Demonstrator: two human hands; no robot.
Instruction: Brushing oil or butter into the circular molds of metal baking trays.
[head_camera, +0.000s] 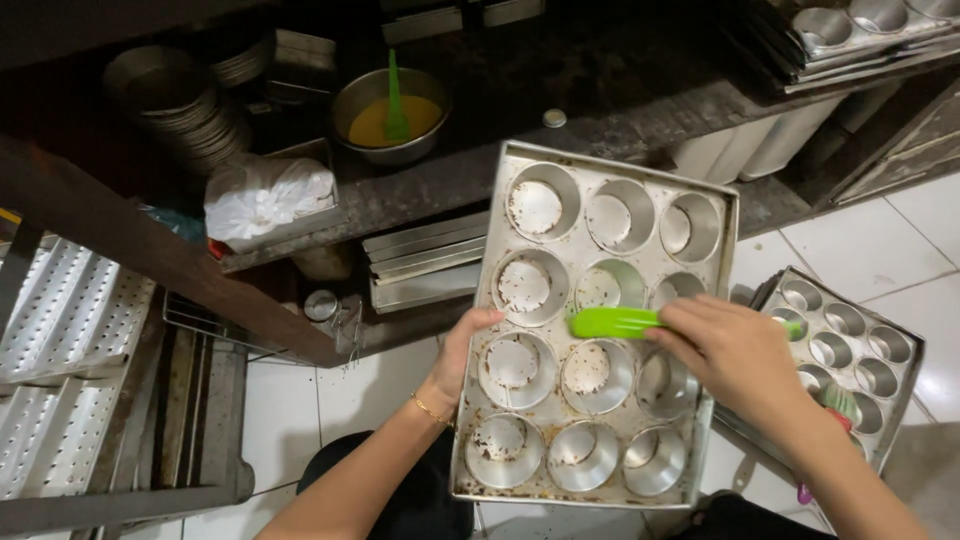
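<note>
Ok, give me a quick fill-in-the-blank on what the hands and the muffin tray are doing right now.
1. The right hand holds a silicone brush coloured ____.
2. The left hand grips the muffin tray by its ____ edge.
3. The tray has ____ cups.
4. The metal bowl on the shelf holds a ____ liquid.

Missing words: green; left; twelve; yellow

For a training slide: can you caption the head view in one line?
Left hand steadies a twelve-cup muffin tray while the right hand holds a green silicone brush over its cups.
</note>
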